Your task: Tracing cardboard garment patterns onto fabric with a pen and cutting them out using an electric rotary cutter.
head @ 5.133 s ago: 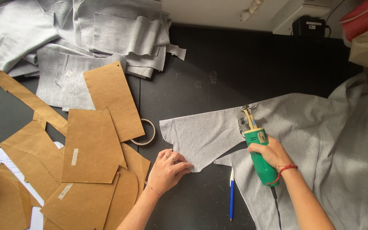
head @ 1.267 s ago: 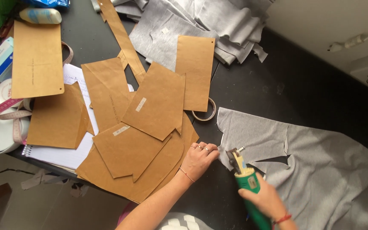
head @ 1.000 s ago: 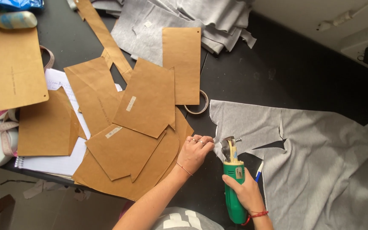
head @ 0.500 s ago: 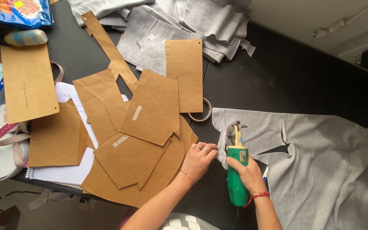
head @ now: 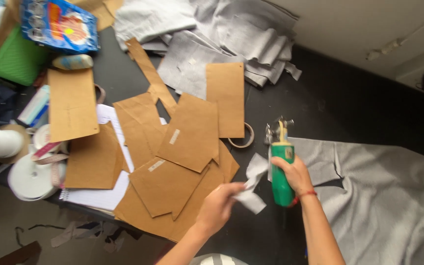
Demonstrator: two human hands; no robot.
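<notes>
Far left on the dark worktop (head: 349, 113) sit a green basket (head: 13, 61), a blue printed bag (head: 57, 24) and white tape rolls (head: 30, 174). Next to them spreads a fan of brown paper pattern pieces (head: 182, 142), overlapping one another, with a ring of tape (head: 241, 136) at their right edge.

The left hand (head: 218, 207) hangs over the near edge of the patterns, fingers pinched shut on a small grey fabric scrap (head: 251, 189). The scrap runs up and to the right from that hand, its far end just beside the cutter.

The right hand (head: 293, 174) is clenched round the green handheld fabric cutter (head: 281, 169). The tool's long axis runs away from the person, metal head (head: 277, 130) at the far end, lifted near the left edge of the large grey fabric sheet (head: 393, 196). That sheet lies to the right of both hands, so the right hand is the nearer one to it; the scrap lies between the two hands. More grey fabric is heaped at the far side (head: 231, 34).
</notes>
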